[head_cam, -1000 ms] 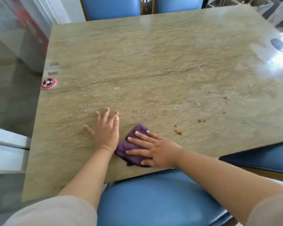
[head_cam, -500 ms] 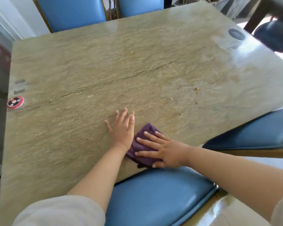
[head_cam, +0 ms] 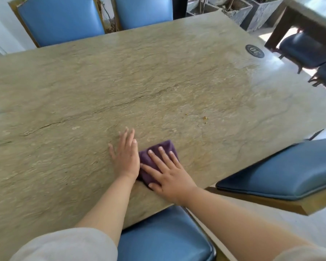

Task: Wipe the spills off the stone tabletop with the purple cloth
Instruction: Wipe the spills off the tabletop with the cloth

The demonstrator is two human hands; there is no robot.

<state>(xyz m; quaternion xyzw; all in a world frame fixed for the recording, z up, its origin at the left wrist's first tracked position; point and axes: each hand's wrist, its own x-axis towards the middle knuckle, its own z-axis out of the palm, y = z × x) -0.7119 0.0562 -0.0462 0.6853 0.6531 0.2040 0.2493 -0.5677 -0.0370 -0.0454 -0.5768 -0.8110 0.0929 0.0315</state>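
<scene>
The purple cloth [head_cam: 165, 148] lies folded on the stone tabletop [head_cam: 158, 76], close to its near edge. My right hand [head_cam: 167, 172] presses flat on the cloth, fingers spread and pointing away from me. My left hand [head_cam: 125, 155] rests flat on the bare stone, touching the cloth's left side and holding nothing. A few small orange-brown spill spots [head_cam: 205, 118] sit on the stone beyond and to the right of the cloth, apart from it.
Blue padded chairs stand at the far side [head_cam: 60, 19], the right [head_cam: 282, 172] and tucked under the near edge [head_cam: 164, 236]. A dark round badge [head_cam: 254, 51] sits near the far right corner. A second table [head_cam: 309, 17] and dark chairs stand further right.
The view has swung right and nearer. My right hand has turned on the cloth, fingers now pointing away. The orange spots that lay just right of the cloth no longer show.
</scene>
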